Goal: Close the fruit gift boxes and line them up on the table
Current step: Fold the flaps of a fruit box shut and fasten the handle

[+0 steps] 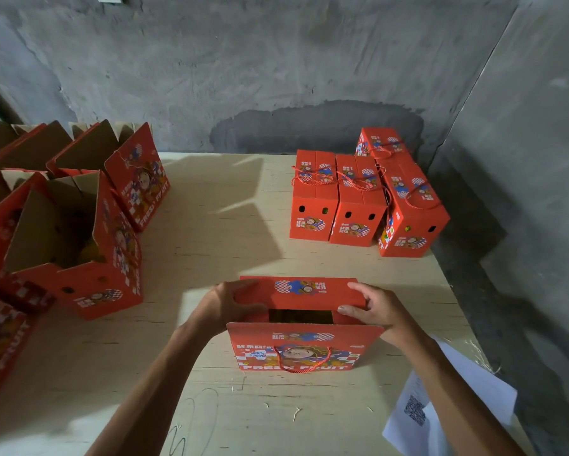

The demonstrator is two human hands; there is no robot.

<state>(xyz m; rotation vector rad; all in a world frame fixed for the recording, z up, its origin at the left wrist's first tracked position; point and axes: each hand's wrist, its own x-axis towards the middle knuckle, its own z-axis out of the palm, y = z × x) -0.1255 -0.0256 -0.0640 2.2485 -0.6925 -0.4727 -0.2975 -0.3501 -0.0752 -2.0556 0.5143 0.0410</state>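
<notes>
A red fruit gift box [304, 352] stands on the wooden table [217, 232] right in front of me, its top partly open with a dark gap showing. My left hand [230, 302] grips the left end of the far lid flap [301, 292]. My right hand [373, 307] pinches the flap's right end, thumb at its near edge. The flap lies nearly flat over the opening. A red cord handle hangs on the near face. Several shut boxes [358, 199] stand in a row at the far right.
Several open boxes [76, 232] with raised flaps crowd the table's left side. White paper sheets [441, 413] with a QR code lie at the near right edge. Grey concrete walls [276, 60] close in behind and to the right.
</notes>
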